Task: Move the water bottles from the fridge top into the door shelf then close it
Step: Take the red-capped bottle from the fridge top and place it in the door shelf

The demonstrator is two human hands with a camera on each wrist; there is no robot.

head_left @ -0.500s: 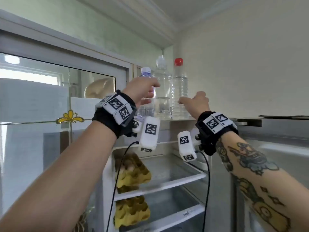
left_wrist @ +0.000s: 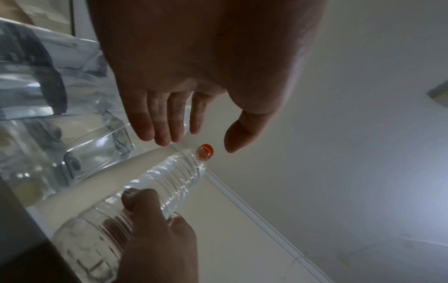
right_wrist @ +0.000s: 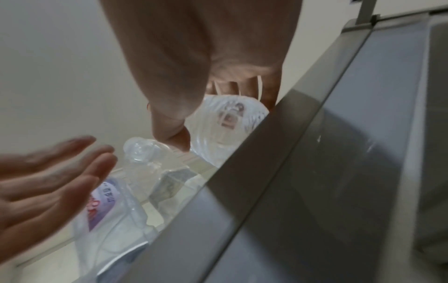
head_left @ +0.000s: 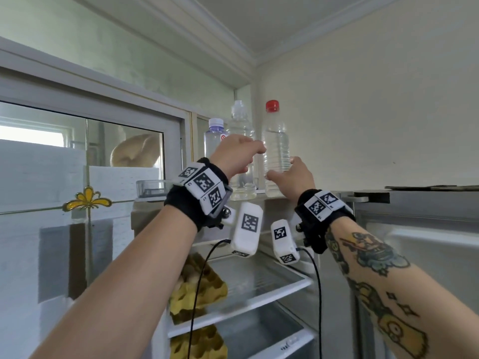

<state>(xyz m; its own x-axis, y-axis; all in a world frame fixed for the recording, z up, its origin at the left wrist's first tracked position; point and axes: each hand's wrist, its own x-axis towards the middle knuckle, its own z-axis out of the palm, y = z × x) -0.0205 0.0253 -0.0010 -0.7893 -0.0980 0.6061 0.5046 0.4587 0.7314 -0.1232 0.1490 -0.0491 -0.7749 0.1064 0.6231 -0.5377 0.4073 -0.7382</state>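
Three clear plastic water bottles stand on the grey fridge top (head_left: 274,199). The right hand (head_left: 290,177) is wrapped round the lower body of the red-capped clear bottle (head_left: 275,149), which seems to rest there yet. Left of it stands the tall clear-capped bottle (head_left: 239,125), then the purple-capped labelled bottle (head_left: 214,136). The left hand (head_left: 237,154) hovers with fingers (left_wrist: 155,122) spread loosely, holding nothing, in front of the tall one.

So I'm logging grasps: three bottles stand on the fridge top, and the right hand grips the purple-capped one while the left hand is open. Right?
Not quite. The right hand grips the red-capped bottle, not the purple-capped bottle; the left wrist view shows its fingers around it. The rest holds: three bottles on the fridge top, and the left hand is open.
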